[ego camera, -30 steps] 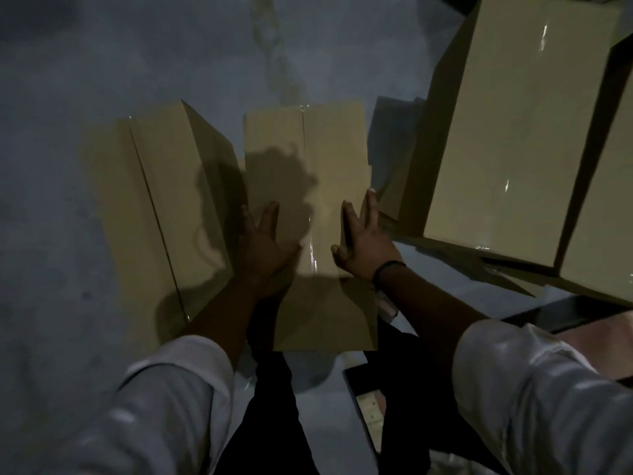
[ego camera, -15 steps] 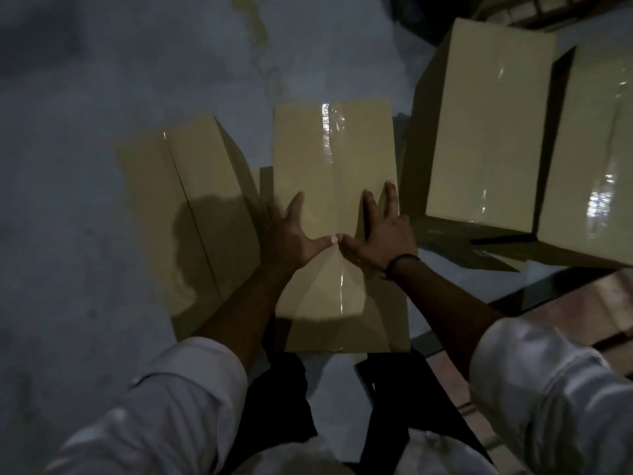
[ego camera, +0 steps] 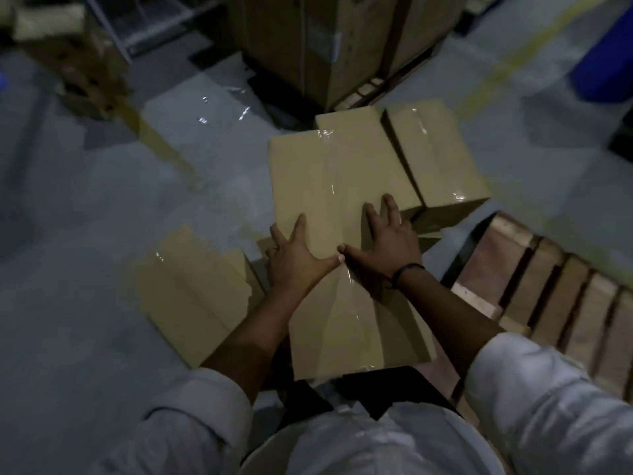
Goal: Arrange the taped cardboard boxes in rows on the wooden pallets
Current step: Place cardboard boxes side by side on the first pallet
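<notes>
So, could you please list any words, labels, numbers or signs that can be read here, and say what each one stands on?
No text is legible in this view.
Middle taped cardboard box: plain cardboard and clear tape, no print visible.
Right-hand box: likewise plain.
Large carton at the back: a pale patch, possibly a label, too blurred to read.

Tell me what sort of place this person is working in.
Most likely a warehouse or packing floor. Tape-sealed brown cardboard boxes lie about, a slatted wooden pallet sits on the right, and the grey concrete floor carries a painted yellow line; tall stacked brown cartons stand beyond.
</notes>
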